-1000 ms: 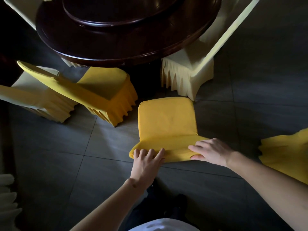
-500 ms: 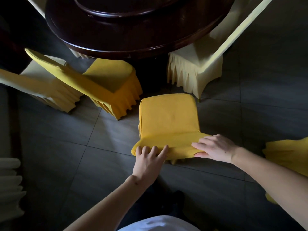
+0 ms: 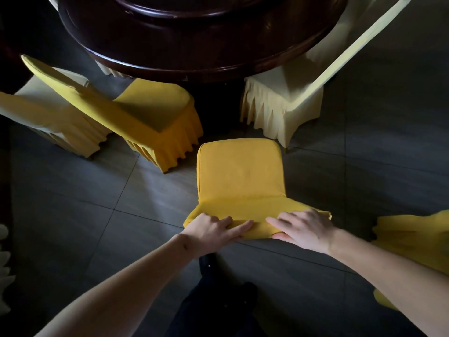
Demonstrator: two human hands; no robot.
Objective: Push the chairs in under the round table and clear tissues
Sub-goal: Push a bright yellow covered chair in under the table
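Both hands on yellow chair back, round table ahead
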